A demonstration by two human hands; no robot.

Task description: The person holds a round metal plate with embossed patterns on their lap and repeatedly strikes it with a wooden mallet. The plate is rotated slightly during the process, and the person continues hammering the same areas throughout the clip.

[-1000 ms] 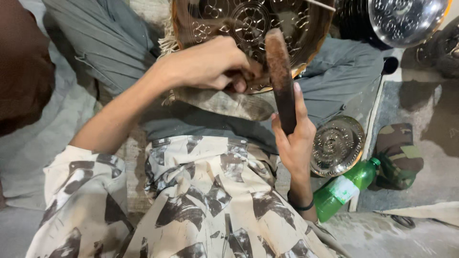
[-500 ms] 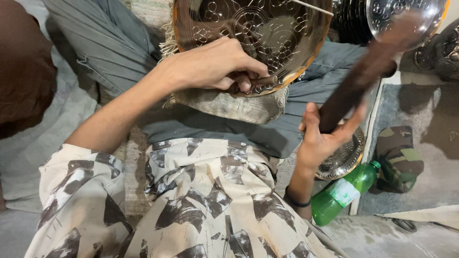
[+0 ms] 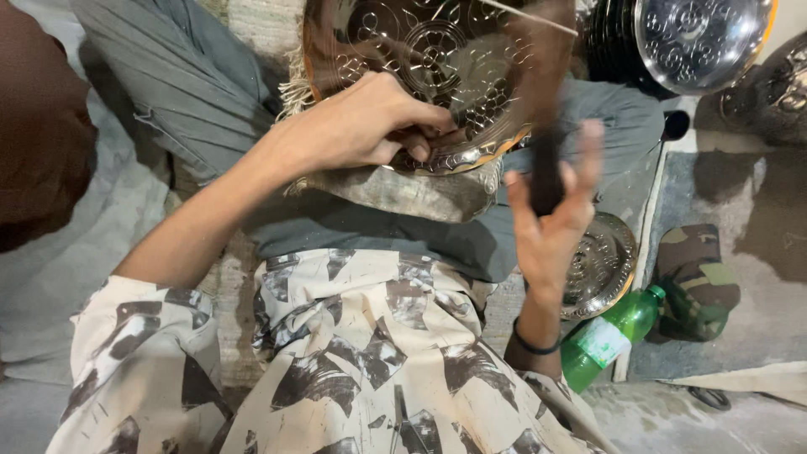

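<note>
A round embossed metal plate rests on a worn pad across my lap. My left hand lies on the plate's near rim, fingers pinched around a small tool that is mostly hidden. My right hand grips the handle of a dark wooden mallet, which is blurred with motion and points up over the plate's right side.
A stack of dark plates with a shiny embossed plate stands at the upper right. A smaller embossed plate lies by my right wrist, beside a green plastic bottle and a camouflage cap. A dark cushion is at the left.
The mallet swung out to the right away from the plate, then came back toward the plate's right side. My left hand has stayed on the rim.
</note>
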